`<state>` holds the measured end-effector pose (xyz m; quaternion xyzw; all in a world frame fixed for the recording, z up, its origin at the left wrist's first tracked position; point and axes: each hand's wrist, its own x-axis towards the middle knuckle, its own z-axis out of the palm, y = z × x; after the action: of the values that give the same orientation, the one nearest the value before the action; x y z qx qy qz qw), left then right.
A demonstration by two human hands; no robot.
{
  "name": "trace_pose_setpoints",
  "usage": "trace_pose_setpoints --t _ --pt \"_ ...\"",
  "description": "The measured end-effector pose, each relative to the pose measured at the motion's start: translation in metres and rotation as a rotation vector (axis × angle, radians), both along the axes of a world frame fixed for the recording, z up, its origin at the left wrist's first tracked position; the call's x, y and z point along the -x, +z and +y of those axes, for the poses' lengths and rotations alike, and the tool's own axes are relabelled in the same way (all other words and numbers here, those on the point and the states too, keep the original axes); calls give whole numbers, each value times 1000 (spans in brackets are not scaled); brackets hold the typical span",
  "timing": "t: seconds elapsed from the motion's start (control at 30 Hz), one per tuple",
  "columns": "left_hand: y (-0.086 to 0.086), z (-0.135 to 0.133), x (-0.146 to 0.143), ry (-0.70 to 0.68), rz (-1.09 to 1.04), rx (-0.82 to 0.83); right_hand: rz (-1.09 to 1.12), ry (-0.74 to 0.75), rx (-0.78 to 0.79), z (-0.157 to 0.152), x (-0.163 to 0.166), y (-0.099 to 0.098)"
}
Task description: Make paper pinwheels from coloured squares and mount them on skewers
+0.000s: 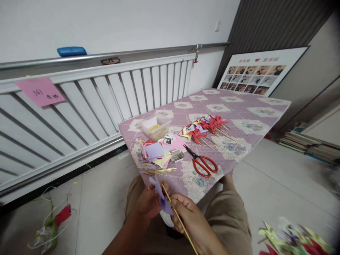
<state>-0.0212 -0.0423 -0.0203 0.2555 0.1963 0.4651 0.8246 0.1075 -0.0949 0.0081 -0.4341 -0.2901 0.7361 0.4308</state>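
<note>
A purple paper pinwheel [165, 204] is between my hands, just in front of the table's near edge. My left hand [151, 202] is closed on the pinwheel from the left, its fingertips partly hidden behind the paper. In my right hand [189, 212] a thin wooden stick [183, 226] is pinched, slanting up to the pinwheel's middle. Whether stick and paper are joined cannot be seen. Close by on the table lie several loose sticks [160, 171], a pile of coloured paper squares [155, 151] and red-handled scissors [204, 163] with blades pointing away.
Finished pinwheels [203, 128] lie heaped at mid-table on the patterned tablecloth [231, 101]. Beside them stands a clear plastic box [156, 128] of sticks. More pinwheels [294, 239] are on the floor at right. A white radiator [148, 83] borders the table; cables and a power strip [50, 237] lie left.
</note>
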Motion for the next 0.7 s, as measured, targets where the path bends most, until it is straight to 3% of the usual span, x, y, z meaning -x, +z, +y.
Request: trace_pose_setpoints --t 0.2,0.4,0.7 --pt "-4 1 0 -8 -42 -24 117 -13 33 -1 2 -1" --pt "-2 0 -1 -2 -66 -29 72 -9 46 -1 0 -8" --pt "-3 -1 0 9 -60 12 94 -45 82 -2 2 5"
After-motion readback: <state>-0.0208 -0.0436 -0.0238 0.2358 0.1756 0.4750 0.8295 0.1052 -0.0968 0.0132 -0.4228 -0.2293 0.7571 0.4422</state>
